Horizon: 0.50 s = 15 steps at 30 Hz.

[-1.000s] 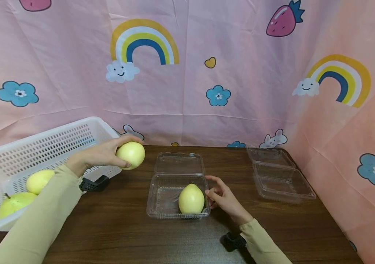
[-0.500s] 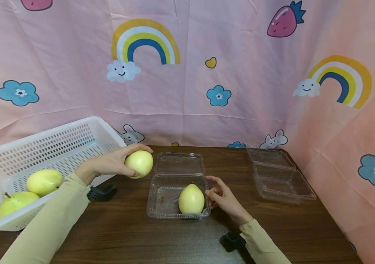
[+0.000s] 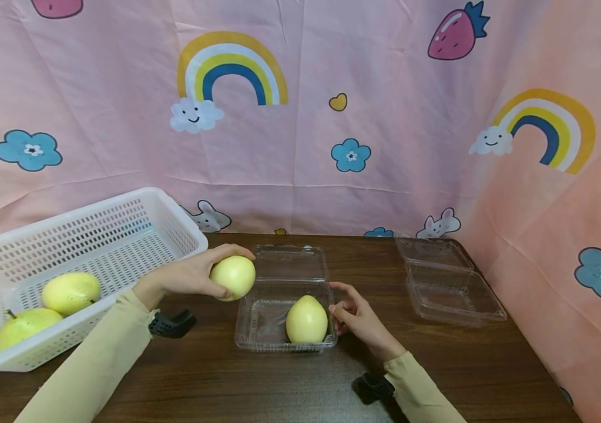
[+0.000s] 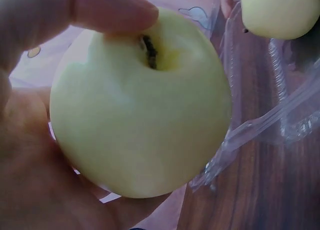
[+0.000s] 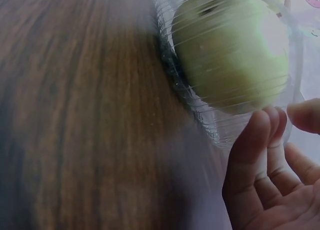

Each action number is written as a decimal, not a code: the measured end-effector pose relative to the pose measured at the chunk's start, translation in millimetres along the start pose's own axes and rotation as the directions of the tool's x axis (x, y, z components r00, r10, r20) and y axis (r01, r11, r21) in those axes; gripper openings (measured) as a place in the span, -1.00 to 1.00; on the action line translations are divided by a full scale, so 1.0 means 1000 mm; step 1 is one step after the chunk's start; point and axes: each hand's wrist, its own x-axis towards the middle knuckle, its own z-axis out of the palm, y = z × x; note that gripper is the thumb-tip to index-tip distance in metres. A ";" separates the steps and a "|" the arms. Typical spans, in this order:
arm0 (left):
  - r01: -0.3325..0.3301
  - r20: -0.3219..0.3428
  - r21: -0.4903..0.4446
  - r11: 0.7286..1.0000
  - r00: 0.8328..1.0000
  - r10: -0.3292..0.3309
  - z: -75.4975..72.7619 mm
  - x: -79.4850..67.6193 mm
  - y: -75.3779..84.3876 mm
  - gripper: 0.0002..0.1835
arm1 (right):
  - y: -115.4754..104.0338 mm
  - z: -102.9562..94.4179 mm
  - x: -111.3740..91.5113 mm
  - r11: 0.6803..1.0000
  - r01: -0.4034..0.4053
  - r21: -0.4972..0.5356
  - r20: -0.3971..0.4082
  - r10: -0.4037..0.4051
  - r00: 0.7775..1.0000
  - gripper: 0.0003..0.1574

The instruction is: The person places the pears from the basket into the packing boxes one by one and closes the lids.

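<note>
Where the head view spans a dark brown wood-grain table [image 3: 184,376], pink cloth [image 3: 300,141] printed with rainbows and flowers hangs behind. Left hand [image 3: 191,275]: grip curled round a round, pale yellow-green pear [image 3: 234,276], held aloft by the left edge of an open, clear plastic box [image 3: 260,317]. Right hand [image 3: 359,320]: pinching the box's right rim; a second pale yellow-green pear [image 3: 306,320] inside, narrow end up. Left wrist view: held pear's stem end, dark-stalked, partly facing the camera. Right wrist view: boxed pear behind ribbed clear wall.
</note>
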 end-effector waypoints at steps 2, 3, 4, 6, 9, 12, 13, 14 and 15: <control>-0.003 0.012 -0.021 1.000 1.000 0.003 0.004 0.001 -0.001 -0.31 | 0.000 0.000 0.000 1.000 0.000 0.002 0.001 0.000 1.000 -0.34; -0.003 0.017 -0.029 1.000 1.000 0.004 0.006 0.002 -0.001 -0.31 | 0.001 0.000 0.000 1.000 0.000 0.001 0.002 0.000 1.000 -0.34; -0.003 0.017 -0.031 1.000 1.000 0.004 0.007 0.002 -0.001 -0.31 | 0.001 0.000 0.000 1.000 0.000 0.002 0.001 0.000 1.000 -0.34; -0.001 0.019 -0.029 1.000 1.000 0.001 0.010 0.003 -0.001 -0.30 | 0.001 0.000 0.001 1.000 0.002 0.004 0.001 -0.002 1.000 -0.34; -0.007 0.012 -0.006 1.000 1.000 0.007 0.013 0.005 -0.002 -0.30 | 0.001 0.000 0.001 1.000 0.004 0.006 -0.003 -0.004 1.000 -0.34; -0.020 0.015 -0.009 1.000 1.000 0.020 0.017 0.006 -0.002 -0.29 | 0.000 0.000 0.001 1.000 0.006 0.011 -0.008 -0.006 1.000 -0.35; -0.021 0.017 -0.015 1.000 1.000 0.021 0.019 0.007 -0.002 -0.29 | 0.001 0.000 0.001 1.000 0.007 0.012 -0.009 -0.007 1.000 -0.35; -0.024 0.018 -0.017 1.000 1.000 0.024 0.020 0.007 -0.002 -0.29 | 0.000 0.000 0.001 1.000 0.008 0.013 -0.010 -0.008 1.000 -0.35; -0.023 0.021 -0.025 0.999 0.999 0.024 0.022 0.007 -0.002 -0.29 | 0.001 0.000 0.001 1.000 0.008 0.013 -0.011 -0.008 1.000 -0.35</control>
